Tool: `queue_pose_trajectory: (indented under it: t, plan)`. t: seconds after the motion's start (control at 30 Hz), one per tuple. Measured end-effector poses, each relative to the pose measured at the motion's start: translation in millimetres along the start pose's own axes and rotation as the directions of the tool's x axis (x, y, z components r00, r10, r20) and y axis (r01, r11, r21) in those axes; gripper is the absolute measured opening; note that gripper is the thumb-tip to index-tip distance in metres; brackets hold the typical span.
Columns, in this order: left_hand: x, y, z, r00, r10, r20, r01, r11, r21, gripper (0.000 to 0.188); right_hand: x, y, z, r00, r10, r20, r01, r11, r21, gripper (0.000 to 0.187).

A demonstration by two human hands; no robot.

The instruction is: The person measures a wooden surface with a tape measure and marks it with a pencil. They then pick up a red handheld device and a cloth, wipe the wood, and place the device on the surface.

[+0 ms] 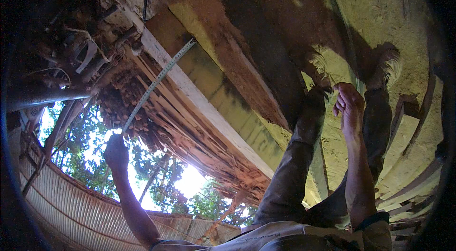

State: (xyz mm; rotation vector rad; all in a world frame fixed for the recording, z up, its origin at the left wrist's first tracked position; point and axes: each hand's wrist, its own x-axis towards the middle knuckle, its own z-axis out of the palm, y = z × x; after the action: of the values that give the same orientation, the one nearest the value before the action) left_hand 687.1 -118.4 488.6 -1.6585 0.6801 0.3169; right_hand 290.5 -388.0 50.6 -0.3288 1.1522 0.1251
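Observation:
My left hand [117, 152] is closed at the left, dark against bright light. From it runs the pale, marked blade of a tape measure [159, 79]. The tape's case, if it is in the fist, cannot be made out. The blade's far end lies over a long sawn timber [213, 92] with dark stains on its face and a paler edge. My right hand [349, 104] is raised in front of my legs, its fingers curled together. Whatever they may hold is too small to name.
Thin wood strips [178, 125] are piled beside the timber. Another long, rough board [237, 56] lies on its other side. Cut wood pieces [403, 127] rest at the right. A corrugated sheet [80, 208] curves along the lower left, and a pipe [47, 98] juts in at left.

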Motion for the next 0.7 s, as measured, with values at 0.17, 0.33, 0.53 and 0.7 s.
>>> queue_pose_trajectory:
  t: [0.17, 0.33, 0.53, 0.7]
  plan:
    - [17, -5, 7, 0.988, 0.146, -0.046, -0.138, 0.98, 0.144, 0.012, 2, 0, -3, 1.0, -0.014, -0.013, 0.015, 0.996, 0.084, 0.026]
    - [21, -19, 13, 0.964, 0.255, -0.07, -0.228, 0.937, 0.263, 0.008, 4, 3, -5, 0.999, -0.014, -0.04, 0.018, 0.993, 0.115, 0.025]
    - [22, -26, 19, 0.982, 0.185, -0.049, -0.17, 0.961, 0.217, 0.008, 6, 6, -6, 0.999, -0.015, -0.051, 0.021, 0.993, 0.117, 0.022]
    - [27, -26, 21, 0.999, 0.051, -0.018, -0.047, 0.977, 0.209, 0.009, 5, 3, -8, 0.998, -0.053, -0.038, 0.058, 0.988, 0.145, 0.021]
